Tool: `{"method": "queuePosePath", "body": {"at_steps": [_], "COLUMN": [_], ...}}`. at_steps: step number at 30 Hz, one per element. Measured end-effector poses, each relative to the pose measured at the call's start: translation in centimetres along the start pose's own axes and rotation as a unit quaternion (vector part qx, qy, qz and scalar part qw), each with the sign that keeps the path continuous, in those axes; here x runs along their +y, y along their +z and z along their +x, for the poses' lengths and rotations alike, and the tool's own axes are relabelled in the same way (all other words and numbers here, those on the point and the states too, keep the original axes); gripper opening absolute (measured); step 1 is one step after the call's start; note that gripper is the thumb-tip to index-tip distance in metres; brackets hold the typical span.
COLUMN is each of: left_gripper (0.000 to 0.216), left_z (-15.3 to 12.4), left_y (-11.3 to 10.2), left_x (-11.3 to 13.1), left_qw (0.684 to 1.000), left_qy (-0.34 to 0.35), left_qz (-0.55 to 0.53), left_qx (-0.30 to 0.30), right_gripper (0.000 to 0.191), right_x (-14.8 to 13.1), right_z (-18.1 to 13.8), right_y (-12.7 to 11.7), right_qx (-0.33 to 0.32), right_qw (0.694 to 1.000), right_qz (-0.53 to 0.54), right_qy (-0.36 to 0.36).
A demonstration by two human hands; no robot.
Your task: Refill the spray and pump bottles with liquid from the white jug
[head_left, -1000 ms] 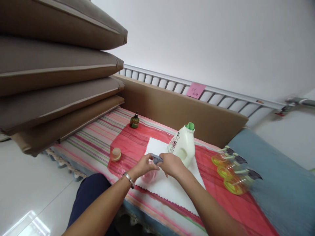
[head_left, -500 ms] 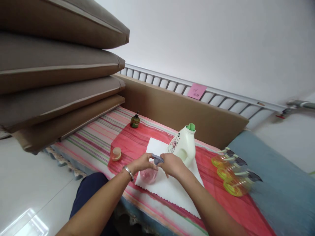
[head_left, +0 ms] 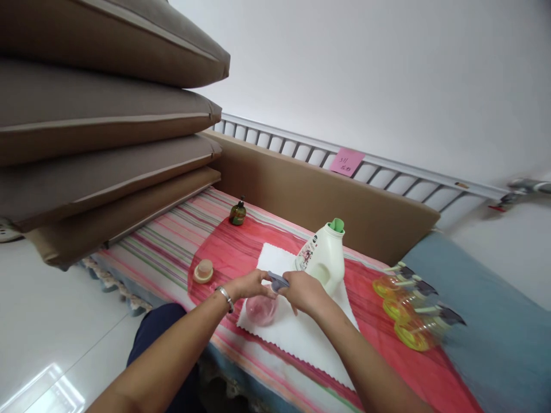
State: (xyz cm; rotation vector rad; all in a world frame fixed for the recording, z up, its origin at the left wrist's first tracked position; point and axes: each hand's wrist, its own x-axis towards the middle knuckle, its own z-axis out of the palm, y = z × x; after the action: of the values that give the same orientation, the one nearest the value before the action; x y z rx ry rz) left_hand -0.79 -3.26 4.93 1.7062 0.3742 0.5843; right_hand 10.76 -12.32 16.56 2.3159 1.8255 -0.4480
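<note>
A clear pink bottle [head_left: 260, 313] with a rounded body stands on a white cloth [head_left: 307, 341] with a zigzag edge. Above its neck is a grey plastic piece [head_left: 278, 280], perhaps a pump head; my fingers partly hide it. My left hand [head_left: 252, 284] closes on the left end of this piece, thumb low near the bottle's neck. From the other side my right hand [head_left: 303, 290] pinches the same piece. Just behind my right hand stands a large pale detergent jug [head_left: 329, 250], its mouth showing a green insert [head_left: 337, 225].
Yellow-based clear pump bottles [head_left: 413, 332] lie or lean at the right on a red sheet [head_left: 365, 287]. A small dark green pump bottle [head_left: 237, 213] stands farther back, and a round beige lidded item [head_left: 204, 271] sits left. Stacked brown cushions [head_left: 107, 109] rise at the left.
The view has shifted slightly. Both hands stay at the grey piece over the pink bottle, with hardly any visible movement.
</note>
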Motion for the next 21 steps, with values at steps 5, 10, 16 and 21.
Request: {"method": "queuePosePath", "body": {"at_steps": [5, 10, 16, 21], "left_gripper": [0.048, 0.03, 0.025, 0.029], "left_z": [-0.6, -0.5, 0.0, -0.6], "left_y": [1.1, 2.2, 1.1, 1.7], "left_x": [0.1, -0.3, 0.1, -0.9], "left_qw": [0.998, 0.997, 0.999, 0.998], "left_qy": [0.022, 0.031, 0.021, 0.006], "left_qz": [0.009, 0.004, 0.004, -0.008], "left_qx": [0.057, 0.073, 0.042, 0.06], "right_gripper": [0.026, 0.027, 0.03, 0.028], "right_x": [-0.3, -0.2, 0.1, 0.0], "right_z": [-0.1, 0.3, 0.4, 0.4], "right_y": [-0.1, 0.2, 0.5, 0.6], "right_qx": [0.009, 0.012, 0.006, 0.026], "right_qw": [1.0, 1.0, 1.0, 0.999], "right_qz": [-0.001, -0.01, -0.004, 0.015], "right_qy": [0.001, 0.007, 0.008, 0.01]}}
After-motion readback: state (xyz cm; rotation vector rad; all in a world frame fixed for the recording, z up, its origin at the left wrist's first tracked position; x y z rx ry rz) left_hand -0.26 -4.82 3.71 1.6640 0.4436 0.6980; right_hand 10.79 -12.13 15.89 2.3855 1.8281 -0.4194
